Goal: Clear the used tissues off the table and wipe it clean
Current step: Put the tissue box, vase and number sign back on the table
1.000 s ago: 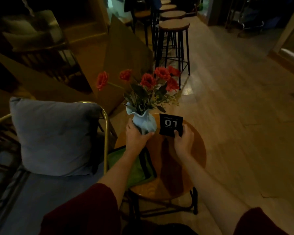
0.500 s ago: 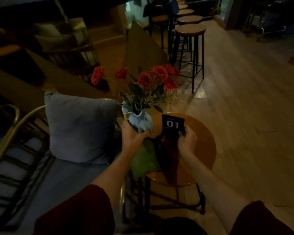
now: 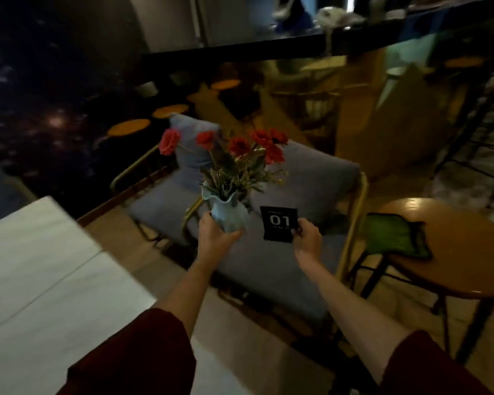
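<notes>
My left hand (image 3: 215,234) grips a pale blue vase (image 3: 229,214) of red flowers (image 3: 237,146), held in the air above a grey cushioned chair. My right hand (image 3: 307,238) pinches a black number card (image 3: 279,223) marked 01, also in the air over the chair. A green cloth (image 3: 394,235) lies on the left part of the round wooden table (image 3: 462,246) at the right. A white table (image 3: 40,280) fills the lower left. No tissues are visible.
The grey cushioned chair (image 3: 268,263) with a gold frame stands between the two tables. A second grey cushion (image 3: 191,143) leans at its back. Bar stools (image 3: 482,115) stand at the upper right, and a dark counter (image 3: 240,49) runs across the back.
Both hands lifted the vase and the card off the round table and carried them left over the chair. My view swung left; the white table came into sight.
</notes>
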